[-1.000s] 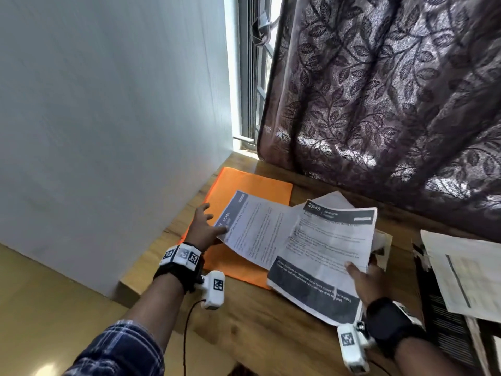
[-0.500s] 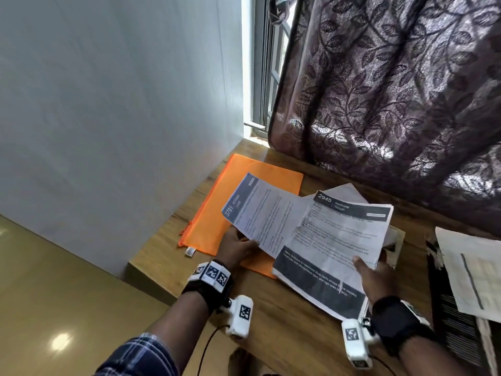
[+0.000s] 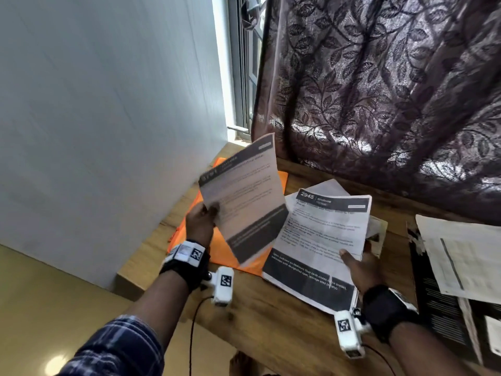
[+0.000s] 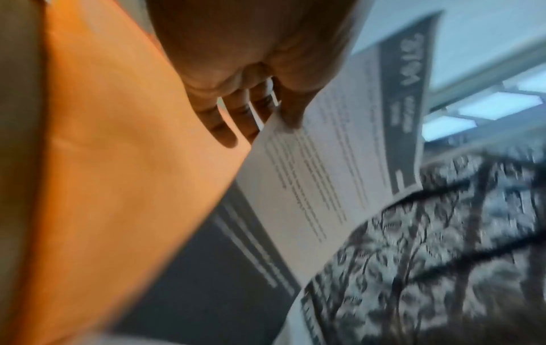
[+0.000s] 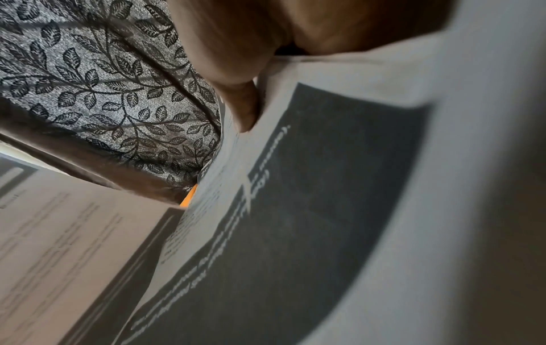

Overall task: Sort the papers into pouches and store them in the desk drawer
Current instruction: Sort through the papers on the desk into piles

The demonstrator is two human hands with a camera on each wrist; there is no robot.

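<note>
Above the flat orange pouch on the desk, the left hand pinches one raised sheet, while the right hand pinches the paper stack just beside that pouch.

A plain pale wall fills the left side, running back to a narrow window with a grey frame, where bright daylight comes in. A dark curtain with a leaf pattern hangs across the back, its lower folds catching light, and meets the far edge of a wooden desk. Below the desk's left edge lies a glossy yellowish floor with a bright spot of reflected light.
</note>
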